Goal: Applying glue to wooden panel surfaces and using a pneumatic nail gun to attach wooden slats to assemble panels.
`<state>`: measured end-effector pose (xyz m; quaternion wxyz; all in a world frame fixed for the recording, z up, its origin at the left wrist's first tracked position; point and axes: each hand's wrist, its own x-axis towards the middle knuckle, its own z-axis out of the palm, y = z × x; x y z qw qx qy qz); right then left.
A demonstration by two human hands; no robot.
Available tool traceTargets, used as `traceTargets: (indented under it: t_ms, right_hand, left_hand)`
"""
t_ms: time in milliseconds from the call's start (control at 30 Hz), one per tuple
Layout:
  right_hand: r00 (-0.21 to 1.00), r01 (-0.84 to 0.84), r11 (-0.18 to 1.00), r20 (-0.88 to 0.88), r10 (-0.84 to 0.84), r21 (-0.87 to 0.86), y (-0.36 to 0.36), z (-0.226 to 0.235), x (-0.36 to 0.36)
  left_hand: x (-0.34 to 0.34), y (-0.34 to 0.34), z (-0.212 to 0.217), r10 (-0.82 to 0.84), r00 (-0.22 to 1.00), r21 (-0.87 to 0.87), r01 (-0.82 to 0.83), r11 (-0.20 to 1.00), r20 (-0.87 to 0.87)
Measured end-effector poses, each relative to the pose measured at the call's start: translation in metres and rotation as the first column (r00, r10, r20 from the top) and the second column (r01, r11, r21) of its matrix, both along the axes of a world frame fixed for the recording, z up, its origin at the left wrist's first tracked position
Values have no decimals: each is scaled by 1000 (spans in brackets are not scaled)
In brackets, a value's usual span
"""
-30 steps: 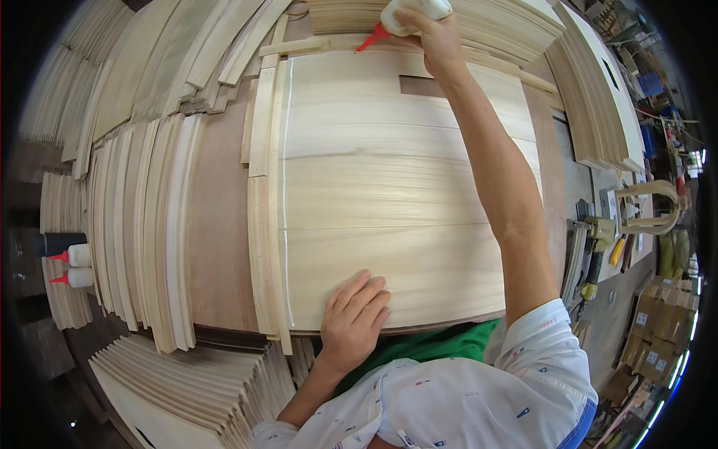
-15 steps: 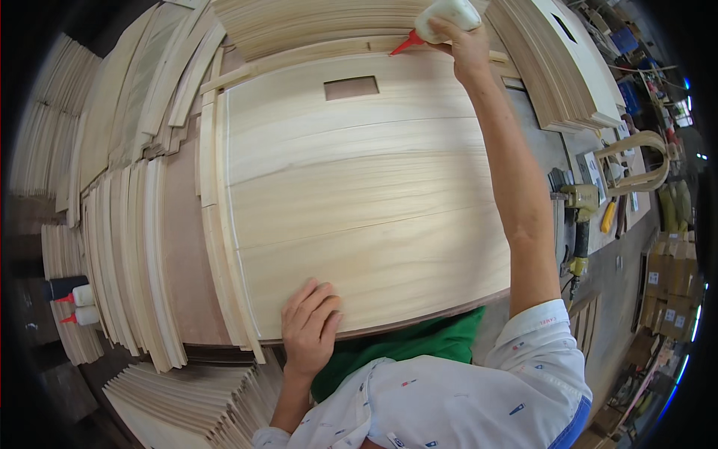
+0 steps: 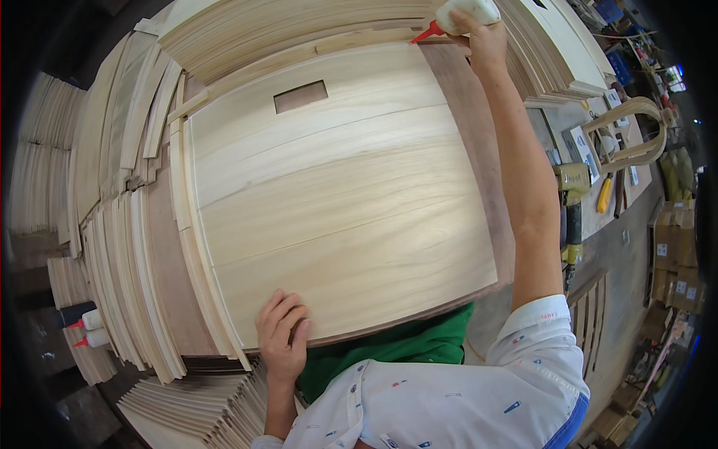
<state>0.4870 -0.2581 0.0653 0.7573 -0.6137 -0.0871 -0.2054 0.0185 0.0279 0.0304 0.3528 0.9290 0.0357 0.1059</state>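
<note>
A pale wooden panel (image 3: 351,187) with a rectangular cutout (image 3: 301,97) lies before me. My right hand (image 3: 490,46) reaches across to the far side, closed around a white glue bottle (image 3: 470,13). The bottle tilts so that its red nozzle (image 3: 428,31) points at the panel's far right corner. A thin white line of glue (image 3: 203,217) runs along the panel's left edge. Near the front left corner, my left hand (image 3: 281,340) rests on the panel by its front edge, fingers laid out and holding nothing.
Wooden strips (image 3: 196,266) border the panel on the left; a stack of boards (image 3: 299,34) stands beyond it. More boards (image 3: 557,56) are piled at far right. A nail gun (image 3: 573,187) lies to the right, near a curved wooden frame (image 3: 636,135). Two glue bottles (image 3: 93,329) sit far left.
The glue bottle's nozzle has travelled right along the panel's far edge to the corner. My view has shifted a little. My left hand stays by the front edge.
</note>
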Motion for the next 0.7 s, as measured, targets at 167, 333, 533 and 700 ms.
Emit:
traceTargets:
  t_ms: [167,333,533,700]
  right_hand:
    - [998,21,1000,57,-19,-23,-12,-9,11]
    - [996,79,997,-34,-78,21,-18,-9,-5]
    - [988,122,992,-102,-119,26,-26,-3,-40]
    - [989,113,990,-86,-120,-83,-44,-5,-69]
  left_hand:
    - [0,-3,-1,17,1000,10,-17,1000,19]
    - [-1,-2,-3,11,1000,19,-11,1000,17]
    - [-2,-4,-2,15,999,25,-16,1000,31]
    - [-2,-5,-6,12,999,12,-12,1000,31]
